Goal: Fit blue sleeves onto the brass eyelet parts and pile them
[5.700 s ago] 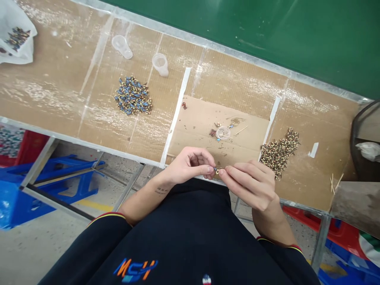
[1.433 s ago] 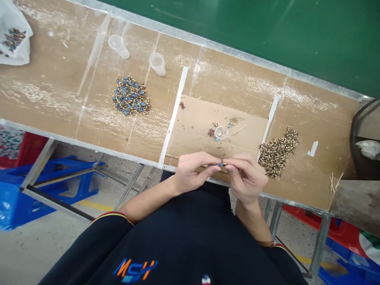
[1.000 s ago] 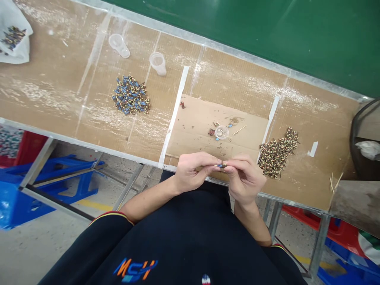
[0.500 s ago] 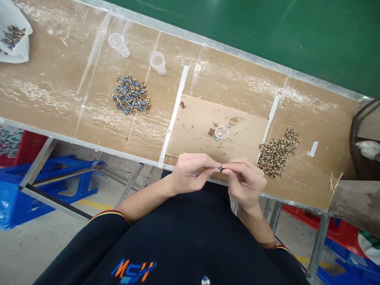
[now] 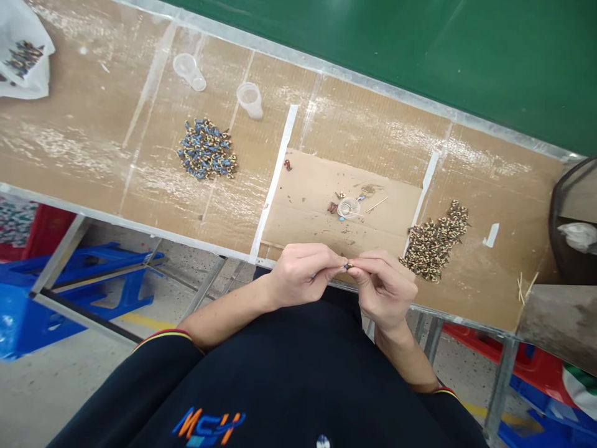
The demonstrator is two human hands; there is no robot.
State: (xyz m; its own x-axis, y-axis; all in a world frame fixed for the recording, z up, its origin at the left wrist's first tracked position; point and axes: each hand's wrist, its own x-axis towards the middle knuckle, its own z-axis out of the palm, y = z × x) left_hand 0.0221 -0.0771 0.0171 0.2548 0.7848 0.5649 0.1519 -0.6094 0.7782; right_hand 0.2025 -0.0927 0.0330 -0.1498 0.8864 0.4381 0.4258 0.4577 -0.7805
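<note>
Small part (image 5: 347, 266) just off near edge of cardboard sheet (image 5: 301, 221). Grip: left hand (image 5: 303, 274) and right hand (image 5: 385, 283) both pinching it; piece apparently mid-work. Left of sheet: blue-marked pile (image 5: 208, 150), likely done. Right: brownish pile (image 5: 436, 242), likely remaining, sizeable. On sheet: clear dish (image 5: 349, 200), contents unclear. Far left: white bag (image 5: 41, 82), dark parts (image 5: 24, 57) inside.

Workshop: cardboard-covered bench (image 5: 373, 137), blue-gold parts heap (image 5: 208, 149), brown-gold parts heap (image 5: 436, 242), bare speckled floor (image 5: 60, 398).
</note>
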